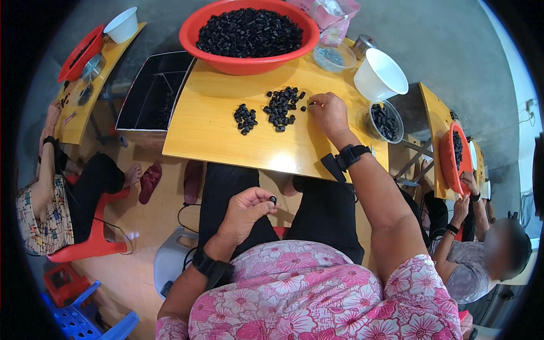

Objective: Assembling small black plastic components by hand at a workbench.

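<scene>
- Workshop, small-parts.
- Red basin [249,67], heaped black parts [249,31], beyond the hands [330,116].
- Co-workers [42,218] at similar surfaces [432,110], more basins [446,157], left and right of hands.

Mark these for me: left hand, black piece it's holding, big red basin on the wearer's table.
Left hand [241,215]: head view, back of the hand.
Black piece [273,200]: head view, its visible face.
Big red basin [249,67]: head view, near outer wall.

Yellow worktable [209,141]: surface contents
Red basin [249,67] at far edge; two clusters of black pieces [281,106] centrally; clear tub [335,68], white bucket [375,82], round bowl [400,129] at right.
</scene>
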`<state>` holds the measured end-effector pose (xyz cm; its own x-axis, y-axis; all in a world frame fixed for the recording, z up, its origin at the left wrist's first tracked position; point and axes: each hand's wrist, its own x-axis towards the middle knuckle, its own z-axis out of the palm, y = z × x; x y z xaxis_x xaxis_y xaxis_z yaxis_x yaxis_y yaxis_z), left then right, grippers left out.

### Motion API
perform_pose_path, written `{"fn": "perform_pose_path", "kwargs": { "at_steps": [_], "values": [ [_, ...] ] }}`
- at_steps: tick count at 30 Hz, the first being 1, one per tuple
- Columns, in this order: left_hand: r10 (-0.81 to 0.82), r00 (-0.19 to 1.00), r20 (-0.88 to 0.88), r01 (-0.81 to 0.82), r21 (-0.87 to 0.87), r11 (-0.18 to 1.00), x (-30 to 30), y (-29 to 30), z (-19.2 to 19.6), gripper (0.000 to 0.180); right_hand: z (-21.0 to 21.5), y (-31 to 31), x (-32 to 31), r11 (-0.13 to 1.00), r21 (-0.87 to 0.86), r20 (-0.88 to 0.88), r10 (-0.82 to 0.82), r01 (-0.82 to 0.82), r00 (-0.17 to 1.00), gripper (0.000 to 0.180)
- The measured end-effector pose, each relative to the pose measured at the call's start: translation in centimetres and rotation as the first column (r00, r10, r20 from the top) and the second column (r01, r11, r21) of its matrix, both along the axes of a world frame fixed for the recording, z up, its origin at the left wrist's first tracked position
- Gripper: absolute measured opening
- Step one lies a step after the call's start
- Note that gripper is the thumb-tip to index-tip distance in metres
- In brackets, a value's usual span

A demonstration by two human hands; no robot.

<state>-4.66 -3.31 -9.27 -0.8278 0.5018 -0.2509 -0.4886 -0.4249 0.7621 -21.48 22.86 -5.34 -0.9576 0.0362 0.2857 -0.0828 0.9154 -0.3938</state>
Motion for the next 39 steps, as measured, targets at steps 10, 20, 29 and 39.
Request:
{"fn": "perform_pose_path", "kwargs": {
  "at_steps": [10, 20, 29, 39],
  "values": [
    [-0.03, 0.996, -0.079, 0.021, -0.111, 0.994, 0.3, 0.0, 0.4, 0.012, 0.6, -1.0, 3.2, 0.818, -0.575, 0.143, 0.092, 0.007, 0.985, 0.011],
    [-0.022, 0.979, -0.202, -0.006, -0.136, 0.991, 1.5, 0.6, 0.5, 0.012, 6.0, -2.9, 15.4, 0.455, -0.89, 0.219, 0.383, 0.023, 0.897, 0.012],
    [-0.023, 0.927, -0.375, -0.035, -0.146, 0.989, 3.6, 1.5, 5.7, 0.014, 7.3, -3.5, 21.9, 0.514, -0.827, 0.027, 0.44, -0.227, 0.897, 0.019],
    [-0.048, 0.854, -0.518, -0.036, -0.151, 0.988, 4.7, 2.5, 10.3, 0.015, 11.2, -3.5, 24.5, 0.371, -0.906, -0.005, 0.472, -0.204, 0.882, 0.016]
  ]
}}
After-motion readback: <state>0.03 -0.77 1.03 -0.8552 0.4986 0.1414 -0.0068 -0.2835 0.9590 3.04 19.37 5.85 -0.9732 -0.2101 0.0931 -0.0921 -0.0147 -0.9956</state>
